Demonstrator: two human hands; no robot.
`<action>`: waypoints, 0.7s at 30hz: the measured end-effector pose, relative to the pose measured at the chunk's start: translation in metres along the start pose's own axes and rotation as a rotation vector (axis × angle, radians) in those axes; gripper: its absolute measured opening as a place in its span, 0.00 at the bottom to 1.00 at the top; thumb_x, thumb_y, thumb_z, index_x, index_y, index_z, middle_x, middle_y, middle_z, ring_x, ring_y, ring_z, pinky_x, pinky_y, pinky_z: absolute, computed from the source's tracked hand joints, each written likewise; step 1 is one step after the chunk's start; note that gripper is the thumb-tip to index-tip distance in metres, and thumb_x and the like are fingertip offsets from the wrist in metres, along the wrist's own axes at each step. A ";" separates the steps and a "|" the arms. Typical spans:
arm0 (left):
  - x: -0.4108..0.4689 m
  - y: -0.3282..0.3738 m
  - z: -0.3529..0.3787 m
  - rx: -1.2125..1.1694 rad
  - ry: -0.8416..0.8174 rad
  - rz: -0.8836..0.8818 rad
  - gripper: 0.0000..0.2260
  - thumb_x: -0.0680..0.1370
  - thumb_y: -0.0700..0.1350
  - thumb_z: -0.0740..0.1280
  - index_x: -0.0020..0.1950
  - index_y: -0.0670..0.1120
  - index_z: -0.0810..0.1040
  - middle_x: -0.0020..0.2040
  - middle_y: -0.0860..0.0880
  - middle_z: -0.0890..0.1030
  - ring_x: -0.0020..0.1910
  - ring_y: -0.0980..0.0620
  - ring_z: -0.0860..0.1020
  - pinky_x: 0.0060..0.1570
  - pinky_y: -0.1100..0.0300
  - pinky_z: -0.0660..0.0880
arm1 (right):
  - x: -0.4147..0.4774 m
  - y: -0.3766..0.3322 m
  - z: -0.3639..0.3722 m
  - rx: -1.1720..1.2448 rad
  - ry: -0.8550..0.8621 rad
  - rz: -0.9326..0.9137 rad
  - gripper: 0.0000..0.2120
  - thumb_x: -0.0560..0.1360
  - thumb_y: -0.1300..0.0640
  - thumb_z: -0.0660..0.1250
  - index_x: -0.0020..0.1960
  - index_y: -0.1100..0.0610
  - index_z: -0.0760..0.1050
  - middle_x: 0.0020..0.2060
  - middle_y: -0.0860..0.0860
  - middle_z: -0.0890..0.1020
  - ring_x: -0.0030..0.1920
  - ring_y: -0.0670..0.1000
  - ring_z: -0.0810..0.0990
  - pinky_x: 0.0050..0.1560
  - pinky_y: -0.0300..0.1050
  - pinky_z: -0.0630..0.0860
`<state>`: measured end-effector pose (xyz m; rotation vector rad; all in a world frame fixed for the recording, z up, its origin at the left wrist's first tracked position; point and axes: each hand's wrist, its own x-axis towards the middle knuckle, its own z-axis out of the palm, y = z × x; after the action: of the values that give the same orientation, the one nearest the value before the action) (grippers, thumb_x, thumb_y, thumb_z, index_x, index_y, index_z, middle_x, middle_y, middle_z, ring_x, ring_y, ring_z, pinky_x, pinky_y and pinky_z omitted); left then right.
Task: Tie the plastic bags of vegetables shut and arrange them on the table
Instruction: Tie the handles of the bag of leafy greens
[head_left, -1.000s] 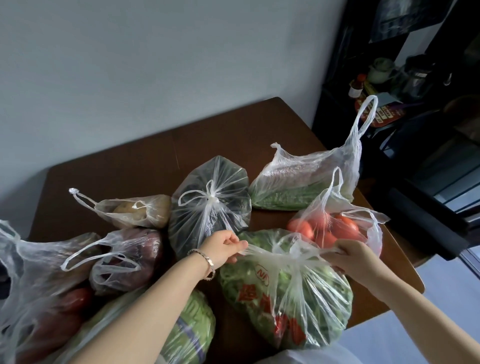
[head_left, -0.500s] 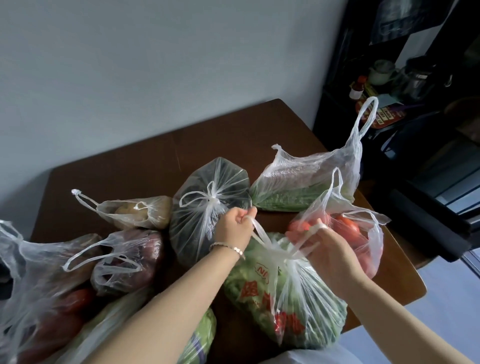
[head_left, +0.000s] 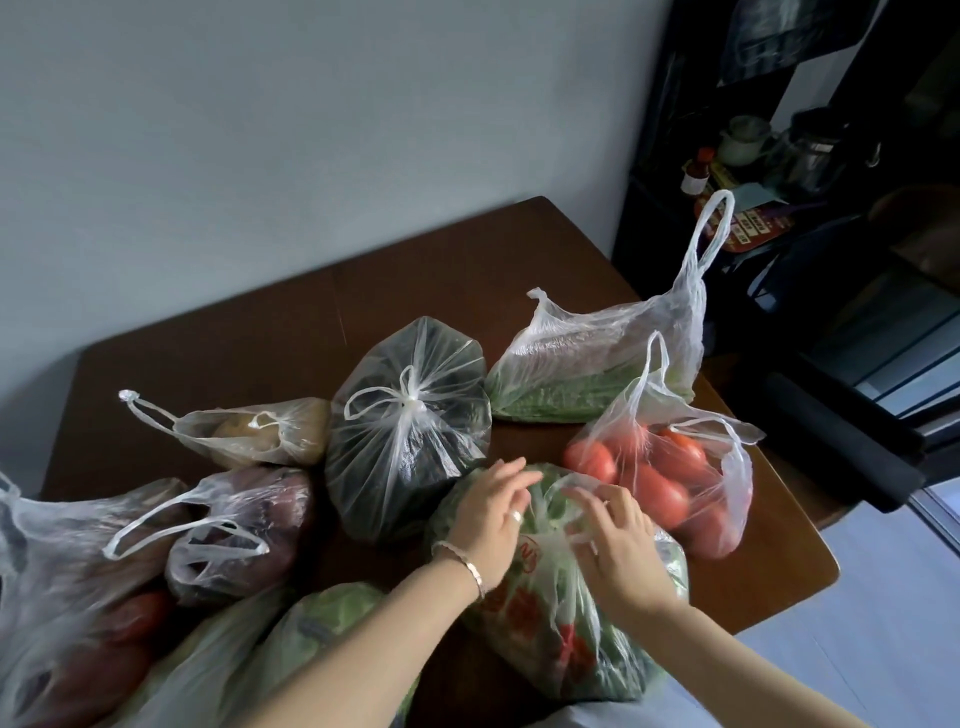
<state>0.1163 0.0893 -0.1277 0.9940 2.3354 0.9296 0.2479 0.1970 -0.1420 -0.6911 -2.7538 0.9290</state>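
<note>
Fingers (head_left: 501, 478) of left hand (head_left: 485, 525) and right hand (head_left: 621, 545) lie spread atop greens bag (head_left: 540, 639).

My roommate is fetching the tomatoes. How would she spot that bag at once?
Find the brown table against the wall and go to its right edge, near the dark shelf. The tomato bag lies there; its neighbours hold greens, while it alone is full of red tomatoes, with its handles loose and untied.
</note>
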 end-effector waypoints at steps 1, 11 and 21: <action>-0.004 -0.003 0.007 0.093 -0.091 0.041 0.18 0.81 0.42 0.54 0.70 0.50 0.67 0.72 0.56 0.59 0.72 0.59 0.53 0.72 0.60 0.50 | -0.002 0.006 0.011 -0.144 -0.021 -0.019 0.20 0.74 0.45 0.54 0.64 0.46 0.66 0.59 0.52 0.71 0.59 0.55 0.70 0.58 0.50 0.71; -0.014 -0.030 0.032 0.609 -0.381 -0.021 0.25 0.73 0.56 0.51 0.70 0.55 0.62 0.65 0.54 0.76 0.63 0.53 0.75 0.68 0.52 0.46 | 0.001 0.018 0.034 -0.382 -0.243 0.014 0.31 0.77 0.38 0.40 0.70 0.56 0.62 0.69 0.50 0.65 0.75 0.46 0.42 0.71 0.44 0.42; 0.011 0.010 0.000 -0.493 -0.019 -0.423 0.23 0.78 0.54 0.47 0.67 0.46 0.70 0.61 0.45 0.78 0.62 0.49 0.74 0.61 0.57 0.68 | 0.021 -0.023 -0.019 0.728 -0.122 0.352 0.26 0.77 0.43 0.46 0.55 0.55 0.77 0.59 0.49 0.79 0.59 0.40 0.75 0.62 0.36 0.67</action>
<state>0.1137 0.1025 -0.1220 0.2957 2.0272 1.2155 0.2267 0.2011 -0.1130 -0.9871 -2.1351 1.9450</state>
